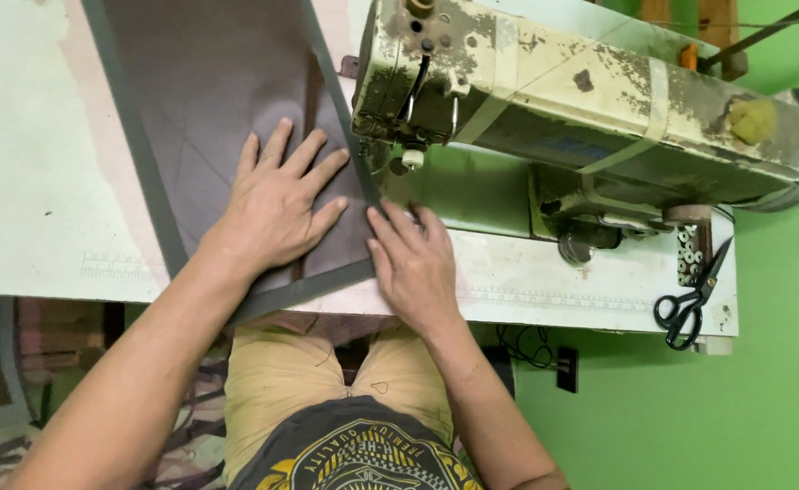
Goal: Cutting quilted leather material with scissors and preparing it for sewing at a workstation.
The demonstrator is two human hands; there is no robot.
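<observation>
A dark brown-grey fabric panel with a grey border band lies flat on the pale sewing table. My left hand presses flat on the panel, fingers spread toward the machine. My right hand rests on the panel's near right corner, fingertips at the grey edge just in front of the needle area. The worn cream sewing machine stands to the right, its head over the fabric's edge. Neither hand grips anything.
Black scissors lie at the table's right end, beside a strip of small bobbins. A black cable hangs under the table edge. Green floor shows on the right. More fabric lies on the floor at the left.
</observation>
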